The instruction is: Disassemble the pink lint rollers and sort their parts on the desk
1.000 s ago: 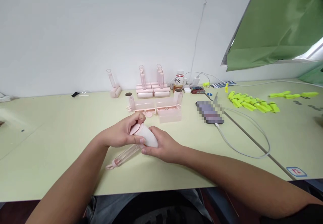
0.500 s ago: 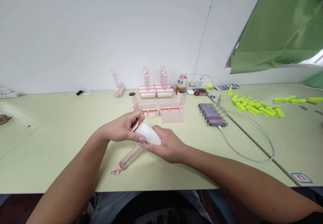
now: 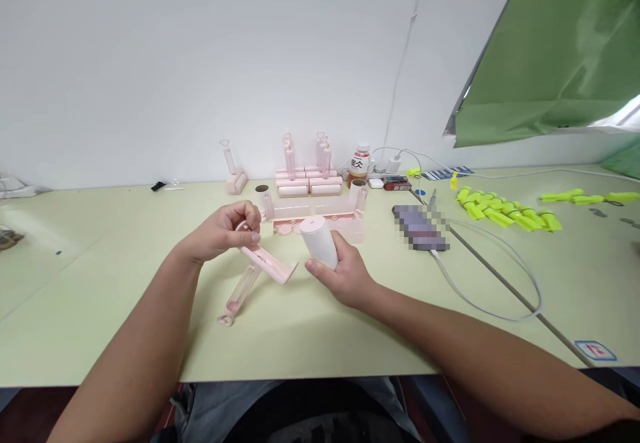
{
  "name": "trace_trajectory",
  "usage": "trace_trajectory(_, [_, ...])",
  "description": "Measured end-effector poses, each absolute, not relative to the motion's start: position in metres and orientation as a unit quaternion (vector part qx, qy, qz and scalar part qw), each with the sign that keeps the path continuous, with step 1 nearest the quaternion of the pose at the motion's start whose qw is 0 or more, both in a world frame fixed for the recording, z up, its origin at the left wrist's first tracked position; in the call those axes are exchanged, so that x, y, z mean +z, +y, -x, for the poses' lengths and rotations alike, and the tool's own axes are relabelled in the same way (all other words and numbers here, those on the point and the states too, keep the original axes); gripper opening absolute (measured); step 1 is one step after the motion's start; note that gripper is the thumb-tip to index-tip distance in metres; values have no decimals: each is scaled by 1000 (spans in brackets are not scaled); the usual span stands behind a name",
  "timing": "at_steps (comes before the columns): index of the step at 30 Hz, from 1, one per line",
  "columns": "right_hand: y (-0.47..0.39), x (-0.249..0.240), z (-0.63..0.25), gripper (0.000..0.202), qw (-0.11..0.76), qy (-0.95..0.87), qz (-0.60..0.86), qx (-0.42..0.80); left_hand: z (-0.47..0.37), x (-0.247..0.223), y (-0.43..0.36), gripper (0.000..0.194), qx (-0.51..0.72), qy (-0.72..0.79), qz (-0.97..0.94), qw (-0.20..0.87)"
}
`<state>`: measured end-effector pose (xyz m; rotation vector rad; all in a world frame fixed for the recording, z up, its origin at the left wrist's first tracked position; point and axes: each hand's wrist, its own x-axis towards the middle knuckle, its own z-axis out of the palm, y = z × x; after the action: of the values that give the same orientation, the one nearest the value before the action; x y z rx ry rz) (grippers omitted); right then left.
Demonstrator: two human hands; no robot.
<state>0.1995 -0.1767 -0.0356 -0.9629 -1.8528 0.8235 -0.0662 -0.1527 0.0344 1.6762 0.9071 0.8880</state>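
My left hand (image 3: 227,231) pinches one end of a pink lint roller frame (image 3: 270,264), whose clear handle (image 3: 243,291) hangs down toward the table with a pink loop at its end. Wrapped round a white lint roll (image 3: 320,243) with a pink end cap is my right hand (image 3: 345,271). The roll is tilted, cap end up, and apart from the frame. Just beyond both hands lie open pink translucent cases (image 3: 350,231) with small pink discs (image 3: 285,228) beside or in them.
Several finished-looking pink lint rollers (image 3: 294,188) stand by the wall, one (image 3: 237,182) off to the left. A bottle (image 3: 359,163), a phone (image 3: 421,227) on a white cable (image 3: 500,315) and several yellow-green pieces (image 3: 505,210) are at the right. Cardboard-cored rolls (image 3: 357,190) stand behind the cases.
The white roll has come away from the pink frame. My right hand has lifted it upright and slightly right, while my left hand has moved left and up with the frame.
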Motion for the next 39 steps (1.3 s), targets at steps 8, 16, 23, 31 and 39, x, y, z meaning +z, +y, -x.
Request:
trace_trajectory(8, [-162,-33,-205,45,351,-805,356,320,49,18,-149,22,176,478,-765,395])
trace_trajectory(16, [-157,-32,-213,29,229,-841,393,292,40,-8,-140,22,190,506,-795,274])
trace_trajectory(23, [-154,-30,-218,33,211,-832,425,287,32,-2,-150,34,265,455,-818,232])
trace_trajectory(31, [-151,-26,-222,35,214,-847,395,284,21,4,-162,32,265,409,-822,295])
trace_trajectory(39, [-151,-22,-224,31,214,-854,382,281,23,7,-163,30,256,437,-805,310])
